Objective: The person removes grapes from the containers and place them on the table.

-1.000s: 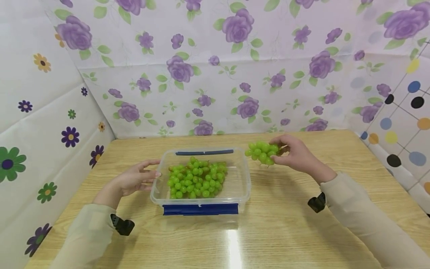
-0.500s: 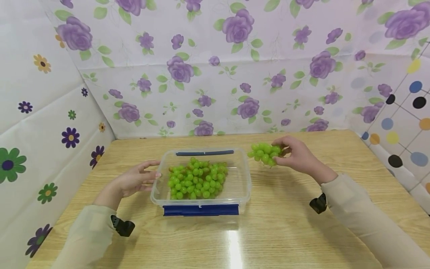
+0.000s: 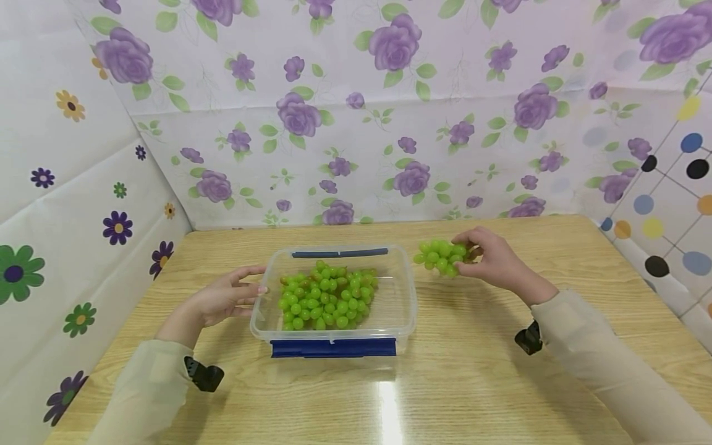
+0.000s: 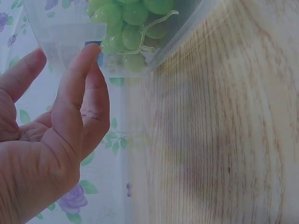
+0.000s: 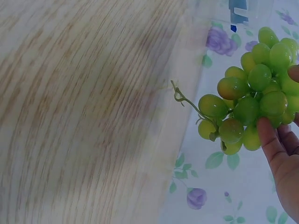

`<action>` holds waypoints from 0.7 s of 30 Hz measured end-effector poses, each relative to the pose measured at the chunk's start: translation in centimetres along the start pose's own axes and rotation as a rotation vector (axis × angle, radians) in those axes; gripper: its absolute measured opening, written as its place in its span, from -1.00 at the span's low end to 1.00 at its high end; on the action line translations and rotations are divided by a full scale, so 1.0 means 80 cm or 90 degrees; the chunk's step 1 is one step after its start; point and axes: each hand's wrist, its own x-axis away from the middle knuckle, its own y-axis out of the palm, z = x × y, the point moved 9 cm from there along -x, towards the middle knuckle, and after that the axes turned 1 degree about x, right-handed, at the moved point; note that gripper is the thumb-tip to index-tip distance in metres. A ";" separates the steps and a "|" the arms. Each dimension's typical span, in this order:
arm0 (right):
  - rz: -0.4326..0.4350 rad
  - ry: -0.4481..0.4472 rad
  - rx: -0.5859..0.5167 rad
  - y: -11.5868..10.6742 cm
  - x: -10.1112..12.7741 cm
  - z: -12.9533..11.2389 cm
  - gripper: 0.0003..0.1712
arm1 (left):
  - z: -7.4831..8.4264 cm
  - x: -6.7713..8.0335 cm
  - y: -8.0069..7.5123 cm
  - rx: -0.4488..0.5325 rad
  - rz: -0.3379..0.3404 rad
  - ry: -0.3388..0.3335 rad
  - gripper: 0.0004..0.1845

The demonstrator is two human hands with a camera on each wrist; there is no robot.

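Observation:
A clear plastic box point(image 3: 397, 303) with blue clip latches stands on the table, holding green grapes point(image 3: 328, 296) heaped toward its left side. My left hand point(image 3: 225, 298) is at the box's left wall, its fingers fairly straight and their tips against the plastic; the left wrist view shows the hand point(image 4: 60, 112) beside the wall, with grapes and a pale stem visible through it. To the right of the box, my right hand point(image 3: 489, 258) grips a small bunch of grapes point(image 3: 441, 256) between thumb and fingers. In the right wrist view a thin curled stem hangs from this bunch point(image 5: 247, 102).
A light wooden table point(image 3: 461, 383) lies beneath everything. Behind it hangs a floral cloth point(image 3: 356, 123), with patterned coverings at left and right. Each wrist carries a small black camera, such as the left camera point(image 3: 204, 374).
My right hand has drifted slightly to the right and down with the bunch of grapes, a little farther from the box. The left hand and the box stay in place.

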 end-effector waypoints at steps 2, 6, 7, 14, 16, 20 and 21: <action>0.001 -0.001 0.005 0.000 0.000 0.001 -0.58 | 0.001 0.000 0.000 0.000 -0.001 0.002 -0.17; 0.003 0.000 0.013 0.000 0.001 0.003 -0.57 | 0.001 0.000 0.001 0.001 -0.002 0.003 -0.18; 0.004 0.000 0.014 0.000 0.001 0.003 -0.57 | 0.000 0.000 0.001 0.001 -0.002 0.003 -0.18; 0.005 0.001 0.020 0.003 0.000 0.010 -0.57 | 0.000 0.000 0.000 -0.002 -0.002 0.002 -0.19; 0.003 0.004 0.024 0.005 0.000 0.012 -0.57 | 0.000 0.001 0.000 -0.001 -0.002 0.002 -0.19; 0.001 0.007 0.031 0.006 0.001 0.014 -0.56 | 0.000 0.001 0.001 0.001 -0.003 0.003 -0.19; 0.001 0.008 0.032 0.007 0.001 0.015 -0.56 | 0.000 0.001 0.001 0.002 -0.003 0.003 -0.19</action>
